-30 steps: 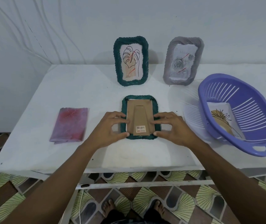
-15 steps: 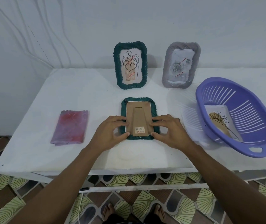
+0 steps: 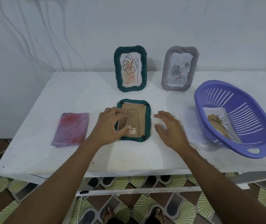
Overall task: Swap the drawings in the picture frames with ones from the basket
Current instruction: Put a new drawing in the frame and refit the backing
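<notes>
Two hands out over the near half of a white table (image 3: 80, 94). On the left hand (image 3: 109, 125): thumb curved onto the cardboard back (image 3: 137, 117) of a green frame (image 3: 148, 120) beside the barcode sticker, fingers bent over the board's upper left part. Blurred there, so unable to tell whether pinching the board or only pressing it. On the right hand (image 3: 171, 128): fingers spread wide, nothing held, just right of that frame and apart from it.

Green frame lying face down at the table's middle, long axis running from the near edge toward the wall, barcode end nearest the person. Cardboard back askew within the rim, with a strip of white paper showing along its right edge.

Behind it, standing upright at the back of the table, long axes vertical, faces toward the person:
- second green frame (image 3: 117, 70), leaf drawing (image 3: 130, 68) inside
- grey frame (image 3: 166, 68) to its right, rose drawing (image 3: 178, 70) inside

Far right: purple basket (image 3: 258, 151) holding one flower drawing (image 3: 218, 123), lengthwise from wall toward near edge.

Far left: folded pink-purple cloth (image 3: 71, 128), lying flat.
</notes>
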{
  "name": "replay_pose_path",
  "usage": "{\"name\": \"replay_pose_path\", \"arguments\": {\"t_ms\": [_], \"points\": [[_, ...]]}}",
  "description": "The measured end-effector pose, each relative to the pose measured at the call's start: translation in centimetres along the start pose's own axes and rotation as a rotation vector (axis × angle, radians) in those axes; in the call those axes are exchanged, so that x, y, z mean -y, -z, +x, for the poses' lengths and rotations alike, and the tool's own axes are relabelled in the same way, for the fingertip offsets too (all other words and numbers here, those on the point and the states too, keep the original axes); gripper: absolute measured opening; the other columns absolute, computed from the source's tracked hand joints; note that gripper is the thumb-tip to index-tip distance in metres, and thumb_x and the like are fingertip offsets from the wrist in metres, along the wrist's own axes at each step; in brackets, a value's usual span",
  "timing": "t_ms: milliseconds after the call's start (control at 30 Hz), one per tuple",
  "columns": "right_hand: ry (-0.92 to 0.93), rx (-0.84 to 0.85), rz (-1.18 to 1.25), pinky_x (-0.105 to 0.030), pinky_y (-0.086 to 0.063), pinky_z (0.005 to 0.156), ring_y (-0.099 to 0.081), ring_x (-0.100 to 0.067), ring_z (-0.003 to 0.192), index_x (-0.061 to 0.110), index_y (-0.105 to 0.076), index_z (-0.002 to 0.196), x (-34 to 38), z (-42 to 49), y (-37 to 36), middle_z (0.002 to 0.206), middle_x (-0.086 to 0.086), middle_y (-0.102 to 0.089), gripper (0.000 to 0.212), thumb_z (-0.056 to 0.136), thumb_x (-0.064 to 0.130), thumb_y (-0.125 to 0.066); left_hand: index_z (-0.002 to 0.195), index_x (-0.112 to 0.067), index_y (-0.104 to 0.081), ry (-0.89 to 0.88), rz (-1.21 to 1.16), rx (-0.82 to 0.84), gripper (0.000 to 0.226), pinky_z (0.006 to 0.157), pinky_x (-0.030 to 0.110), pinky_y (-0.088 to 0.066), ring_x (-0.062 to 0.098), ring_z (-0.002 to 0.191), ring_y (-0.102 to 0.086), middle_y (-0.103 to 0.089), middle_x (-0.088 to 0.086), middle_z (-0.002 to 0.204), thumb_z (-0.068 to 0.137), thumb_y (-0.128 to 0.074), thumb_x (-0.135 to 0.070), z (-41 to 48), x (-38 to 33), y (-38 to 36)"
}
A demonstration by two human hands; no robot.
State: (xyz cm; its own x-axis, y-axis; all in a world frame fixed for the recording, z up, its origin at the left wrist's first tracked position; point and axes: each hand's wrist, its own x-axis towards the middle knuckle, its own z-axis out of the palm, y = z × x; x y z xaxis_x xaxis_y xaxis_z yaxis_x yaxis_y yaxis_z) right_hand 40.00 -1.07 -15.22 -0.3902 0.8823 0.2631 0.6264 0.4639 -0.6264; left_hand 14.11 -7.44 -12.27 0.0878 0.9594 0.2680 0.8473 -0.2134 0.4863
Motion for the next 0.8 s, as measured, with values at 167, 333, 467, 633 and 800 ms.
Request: {"name": "replay_pose_path", "arguments": {"t_ms": [167, 333, 467, 633, 800], "points": [[-0.003, 0.042, -0.235, -0.037, -0.030, 0.111, -0.044, -0.021, 0.132, 0.014, -0.058, 0.130, -1.7, -0.1, 1.0, 0.142, -0.005, -0.051, 0.037, 0.092, 0.016, -0.056, 0.140, -0.047, -0.036, -0.116, 0.316, 0.346, 0.069, 0.113, 0.059, -0.013, 0.026, 0.143, -0.012, -0.024, -0.003, 0.153, 0.078, -0.035, -0.079, 1.8, -4.9, -4.5], [0.011, -0.019, -0.198, -0.030, -0.026, 0.109, -0.047, -0.024, 0.130, 0.009, -0.061, 0.125, -1.8, -0.4, 1.1, 0.138, -0.008, -0.055, 0.035, 0.091, 0.006, -0.055, 0.130, -0.046, -0.046, -0.087, 0.412, 0.242, 0.051, 0.106, 0.057, -0.022, 0.029, 0.138, -0.021, -0.030, -0.003, 0.149, 0.083, -0.038, -0.065, 2.3, -5.3, -6.0], [-0.005, -0.004, -0.167, -0.031, -0.028, 0.110, -0.048, -0.021, 0.129, 0.012, -0.061, 0.126, -1.7, -0.2, 1.1, 0.137, -0.006, -0.055, 0.036, 0.090, 0.009, -0.056, 0.118, -0.026, -0.060, -0.131, 0.151, 0.011, 0.041, 0.101, 0.053, -0.037, 0.031, 0.126, -0.039, -0.047, 0.003, 0.134, 0.085, -0.051, -0.048, 2.2, -4.9, -4.4], [0.005, 0.016, -0.081, -0.027, -0.031, 0.110, -0.050, -0.021, 0.126, 0.013, -0.060, 0.128, 0.3, 0.6, -0.1, 0.134, -0.007, -0.058, 0.037, 0.091, 0.014, -0.059, 0.120, -0.016, -0.053, 0.025, -0.203, -0.259, 0.031, 0.101, 0.025, -0.040, 0.009, 0.119, -0.046, -0.045, 0.001, 0.135, 0.089, -0.055, -0.021, 2.1, -4.4, 0.4], [0.041, 0.076, 0.036, -0.041, -0.038, 0.107, -0.049, -0.018, 0.123, 0.021, -0.056, 0.131, 3.8, 2.0, -2.6, 0.133, 0.001, -0.057, 0.037, 0.094, 0.021, -0.056, 0.119, -0.017, -0.052, 0.236, -0.327, -0.403, 0.029, 0.074, 0.027, -0.049, 0.012, 0.087, -0.054, -0.060, -0.002, 0.107, 0.090, -0.052, -0.012, 0.3, -2.1, 4.5]]}}
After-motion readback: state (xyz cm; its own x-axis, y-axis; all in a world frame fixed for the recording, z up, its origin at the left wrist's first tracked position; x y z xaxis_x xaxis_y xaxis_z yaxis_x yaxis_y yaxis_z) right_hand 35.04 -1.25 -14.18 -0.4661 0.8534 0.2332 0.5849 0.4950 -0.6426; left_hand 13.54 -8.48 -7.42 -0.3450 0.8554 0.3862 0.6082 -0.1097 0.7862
